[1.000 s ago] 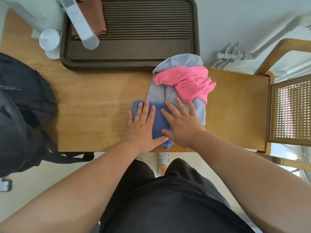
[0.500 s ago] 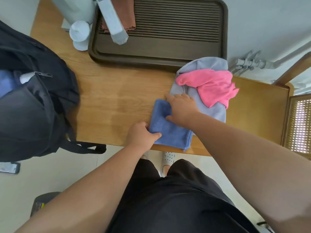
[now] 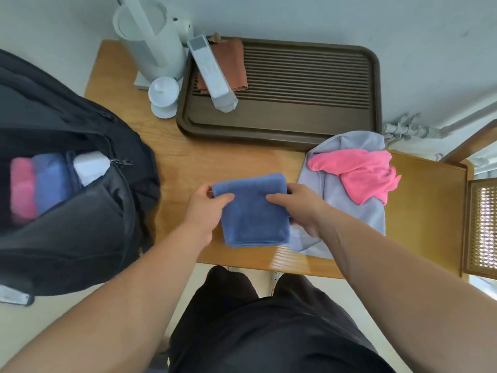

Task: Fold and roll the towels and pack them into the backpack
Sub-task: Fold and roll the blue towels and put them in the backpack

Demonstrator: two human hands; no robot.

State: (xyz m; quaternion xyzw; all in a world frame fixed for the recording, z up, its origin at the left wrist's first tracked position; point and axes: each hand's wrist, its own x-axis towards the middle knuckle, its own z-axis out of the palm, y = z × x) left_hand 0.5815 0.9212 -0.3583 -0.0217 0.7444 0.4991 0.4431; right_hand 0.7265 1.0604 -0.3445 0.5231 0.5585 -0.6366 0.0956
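Note:
A folded blue towel (image 3: 252, 211) lies on the wooden table (image 3: 188, 162) near its front edge. My left hand (image 3: 205, 211) pinches its far left corner and my right hand (image 3: 298, 208) pinches its far right corner. To the right lies a grey towel (image 3: 347, 200) with a crumpled pink towel (image 3: 363, 176) on top. The black backpack (image 3: 67, 211) stands open at the left. Inside it sit a rolled pink towel (image 3: 21, 189), a rolled blue towel (image 3: 51, 181) and a white item (image 3: 90, 166).
A dark brown slatted tray (image 3: 309, 125) at the back holds a rust cloth (image 3: 231, 63) and a white bar-shaped object (image 3: 212, 74). A white kettle-like appliance (image 3: 150, 41) and small white cap (image 3: 164, 95) stand at back left. A wooden chair (image 3: 430, 211) adjoins on the right.
Both hands went from pressing flat on the blue towel to pinching its far corners. The view tilted left and up, so the open backpack with its rolled towels now shows.

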